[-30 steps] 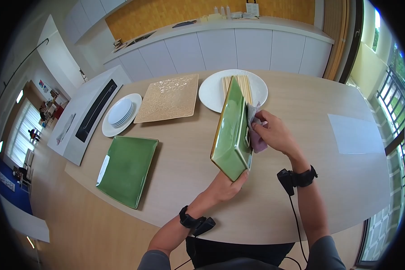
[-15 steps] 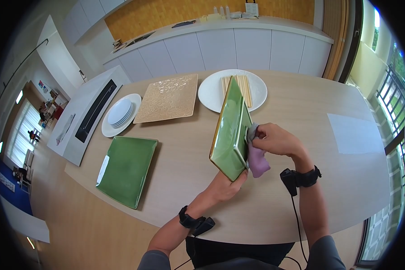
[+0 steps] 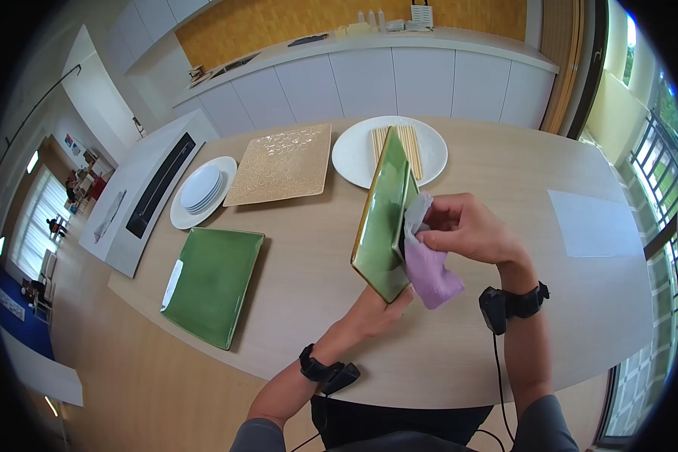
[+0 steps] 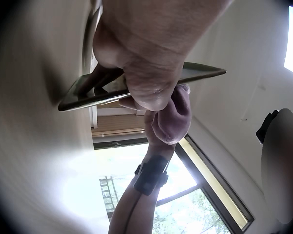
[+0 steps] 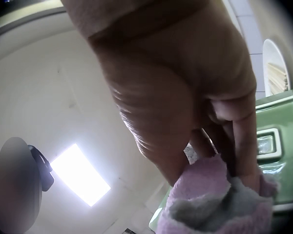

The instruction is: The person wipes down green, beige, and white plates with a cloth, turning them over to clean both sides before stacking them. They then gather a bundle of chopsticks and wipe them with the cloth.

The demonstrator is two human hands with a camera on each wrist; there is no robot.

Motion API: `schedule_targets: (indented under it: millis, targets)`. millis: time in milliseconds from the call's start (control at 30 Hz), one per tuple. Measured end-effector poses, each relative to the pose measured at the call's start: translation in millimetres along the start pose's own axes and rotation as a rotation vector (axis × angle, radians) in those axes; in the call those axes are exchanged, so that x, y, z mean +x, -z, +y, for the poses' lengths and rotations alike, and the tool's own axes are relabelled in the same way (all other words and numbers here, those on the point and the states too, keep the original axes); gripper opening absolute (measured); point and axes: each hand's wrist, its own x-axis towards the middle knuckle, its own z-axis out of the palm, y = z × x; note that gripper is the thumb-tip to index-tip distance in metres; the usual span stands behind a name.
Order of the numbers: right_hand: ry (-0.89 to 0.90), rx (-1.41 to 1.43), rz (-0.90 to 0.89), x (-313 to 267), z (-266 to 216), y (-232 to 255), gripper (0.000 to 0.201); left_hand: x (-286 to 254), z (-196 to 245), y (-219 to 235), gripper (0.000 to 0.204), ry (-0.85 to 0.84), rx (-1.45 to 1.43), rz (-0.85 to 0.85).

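A green square plate [image 3: 385, 218] is held tilted up on edge above the table. The left hand [image 3: 373, 312] grips its lower edge, seen close in the left wrist view with the plate [image 4: 200, 72] behind it. In the right hand [image 3: 471, 230] a pink and grey cloth [image 3: 432, 275] is pinched, hanging against the plate's underside. The right wrist view shows the cloth [image 5: 205, 185] bunched under the fingers, beside the raised foot of the underside [image 5: 278, 122]. A second green plate [image 3: 215, 282] lies flat at the left.
On the table [image 3: 580, 316] behind are a beige patterned plate [image 3: 282, 164], an oval white dish [image 3: 222, 169] bearing stacked small plates [image 3: 202, 187], and a white plate [image 3: 352, 154] with wooden sticks [image 3: 410, 147]. A translucent sheet [image 3: 595, 224] lies at the right.
The right hand and cloth first moved down along the plate's underside, then the hand rose slightly and shifted right. More of the cloth now hangs below the fingers. The left hand has stayed in place.
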Motion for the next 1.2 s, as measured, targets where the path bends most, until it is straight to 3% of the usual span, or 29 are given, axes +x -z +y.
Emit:
schedule_targets:
  millis: [33, 100, 167, 233, 367, 433, 567, 733, 1033, 1200]
  targets:
    - [0.0, 0.0, -0.001, 1.4, -0.9, -1.5, 0.02, 0.2, 0.0, -1.2, 0.029, -0.054, 0.049, 0.022]
    - [0.071, 0.034, 0.185, 3.4, -2.1, -3.0, 0.02, 0.2, 1.1, -1.6, 0.024, -0.108, 0.098, 0.044]
    - [0.106, 0.039, 0.215, 7.2, 4.0, -2.5, 0.02, -0.5, 4.1, -0.7, 0.024, -0.01, 0.094, 0.032]
    - [0.224, 0.021, 0.323, 9.8, 3.2, -5.0, 0.022, -0.3, 6.3, -1.7, 0.021, -0.002, 0.09, 0.043]
    - [0.238, -0.014, 0.384, 16.8, 13.7, -9.5, 0.024, -0.1, 10.0, -2.7, 0.019, 0.026, 0.081, 0.049]
    - [0.28, -0.165, 0.47, 20.5, 21.8, -11.1, 0.028, -0.1, 12.0, -2.1, 0.019, 0.019, 0.081, 0.043]
    - [0.248, -0.29, 0.451, 22.0, 31.0, -7.0, 0.027, -0.2, 7.1, -1.4, 0.019, -0.008, 0.097, 0.043]
    - [0.001, -0.39, 0.33, 13.5, 17.7, -5.7, 0.029, -0.5, 5.4, -1.7, 0.019, -0.025, 0.092, 0.056]
    - [0.044, -0.307, 0.276, 11.2, 19.6, -3.8, 0.02, -0.6, 5.2, -2.1, 0.018, -0.039, 0.097, 0.062]
    - [0.105, -0.284, 0.275, 12.7, 14.9, -3.7, 0.025, -0.9, 7.2, -1.1, 0.018, -0.009, 0.089, 0.052]
